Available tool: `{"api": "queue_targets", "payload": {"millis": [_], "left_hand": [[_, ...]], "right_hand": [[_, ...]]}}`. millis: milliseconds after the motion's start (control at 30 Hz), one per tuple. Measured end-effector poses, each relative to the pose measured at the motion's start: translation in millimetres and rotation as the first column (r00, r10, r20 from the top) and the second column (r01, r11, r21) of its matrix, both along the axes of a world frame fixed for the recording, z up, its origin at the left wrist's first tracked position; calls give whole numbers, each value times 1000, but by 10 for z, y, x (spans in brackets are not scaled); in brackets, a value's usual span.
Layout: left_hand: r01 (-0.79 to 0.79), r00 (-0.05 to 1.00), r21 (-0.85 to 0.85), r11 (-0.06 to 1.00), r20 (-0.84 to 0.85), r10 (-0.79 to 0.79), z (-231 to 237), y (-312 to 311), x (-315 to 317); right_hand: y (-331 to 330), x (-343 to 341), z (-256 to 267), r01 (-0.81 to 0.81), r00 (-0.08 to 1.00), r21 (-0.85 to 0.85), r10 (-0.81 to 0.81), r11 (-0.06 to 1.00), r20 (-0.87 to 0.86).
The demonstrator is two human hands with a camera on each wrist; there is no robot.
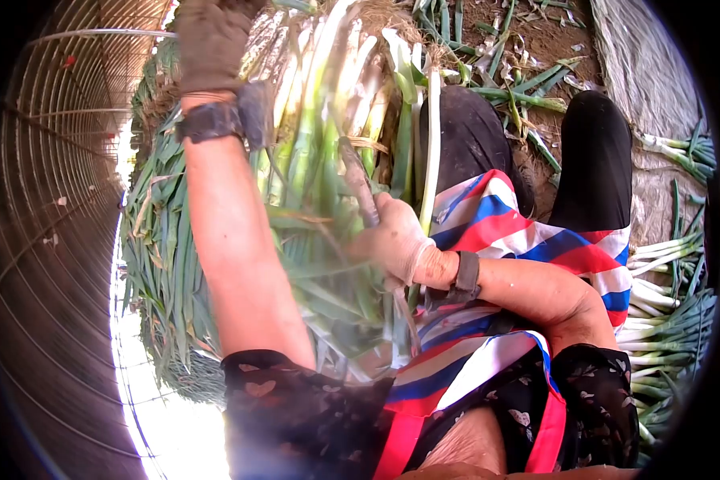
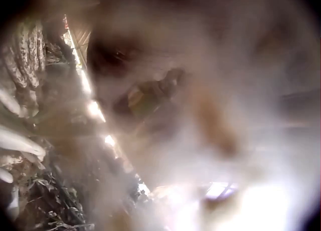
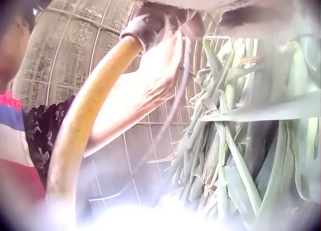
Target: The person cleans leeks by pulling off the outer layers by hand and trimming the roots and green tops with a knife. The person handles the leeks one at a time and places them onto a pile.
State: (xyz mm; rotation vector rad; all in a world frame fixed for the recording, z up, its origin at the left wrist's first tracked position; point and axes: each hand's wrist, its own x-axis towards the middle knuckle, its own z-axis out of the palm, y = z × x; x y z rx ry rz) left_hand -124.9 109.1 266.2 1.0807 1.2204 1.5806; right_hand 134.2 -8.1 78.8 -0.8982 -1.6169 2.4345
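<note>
My left hand (image 1: pixel 210 48), in a brown glove, reaches forward to the root ends of a heap of long green onions (image 1: pixel 300 152). Its fingers are cut off by the top of the head view and blurred in the left wrist view, so I cannot tell whether they hold anything. In a pale glove, my right hand (image 1: pixel 396 240) grips a dull, narrow hose nozzle (image 1: pixel 358 182) that points forward over the stalks. A yellow hose (image 3: pixel 95 100) runs from a dark fitting under this hand in the right wrist view. Blurred green leaves lie below the nozzle.
More green onions (image 1: pixel 656 320) lie in rows at the right on a pale sheet (image 1: pixel 644 72). Loose leaves (image 1: pixel 536 92) litter the soil beside my knees. A curved ribbed wall (image 1: pixel 56 192) rises at the left. A striped apron (image 1: pixel 528 232) covers my lap.
</note>
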Motion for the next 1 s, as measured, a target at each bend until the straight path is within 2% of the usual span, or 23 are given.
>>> {"api": "queue_targets", "payload": {"millis": [67,100,133,167,200,233,267,300,333,367,400,467,567,600,700,733,800,900,1000], "left_hand": [[198,962,81,977,-209,-178,44,-46,240],[90,901,87,992,-432,-44,-11,31,110],[-14,620,-156,988,-776,-114,-160,-91,-8],[-212,227,-320,923,-935,-272,-293,-269,29],[-214,-344,-228,950,-892,-291,-566,-435,-111],[-160,-801,-152,975,-557,-218,-895,-633,-295],[-230,-847,-76,970,-476,-238,-1216,-885,-377],[-291,-881,11,957,-393,-264,-1429,-1109,-320],[-336,-734,0,942,-627,-261,-1464,-1267,-97],[-375,-605,21,927,-763,-227,-1501,-1338,39],[-405,-460,44,913,-873,-162,-1542,-1411,172],[-471,-312,148,870,-950,-8,-1672,-1469,203],[-308,-541,138,941,-839,-53,-1761,-1487,42],[-461,-437,108,881,-891,-120,-1958,-1477,-116],[-612,-324,-25,790,-904,-279,-1989,-1336,-72],[-681,-144,-146,718,-934,-326,-1846,-1283,71],[-663,-208,-72,746,-939,-275,-1947,-1304,23],[-638,-288,13,770,-931,-223,-2001,-1305,41],[-677,-309,-2,736,-907,-287,-1933,-1258,209]], "right_hand": [[59,14,31,-29,1000,-50,30,998,5],[120,55,149,-70,998,-95,70,993,3],[162,82,197,-107,994,-136,105,985,-19],[205,109,246,-145,989,-175,139,974,-42],[247,137,241,-181,982,-204,168,962,-81],[244,133,222,-189,981,-208,176,960,-82],[240,127,203,-198,979,-213,184,957,-84],[183,79,156,-178,984,-190,172,966,-46],[165,50,130,-155,988,-141,152,978,-30],[145,21,103,-133,991,-91,132,987,-14],[168,-4,99,-102,995,-15,101,995,-27],[188,-111,33,-9,996,80,16,997,-86],[318,-350,4,147,980,59,-138,987,-141],[390,-415,67,185,978,7,-183,983,-100],[582,-576,1,312,942,53,-302,949,-143],[669,-600,44,318,940,19,-313,948,-135],[817,-776,-80,358,925,5,-353,934,-139],[1041,-1066,-295,361,929,179,-335,915,-159],[1178,-1048,64,319,945,89,-324,943,41]]}}
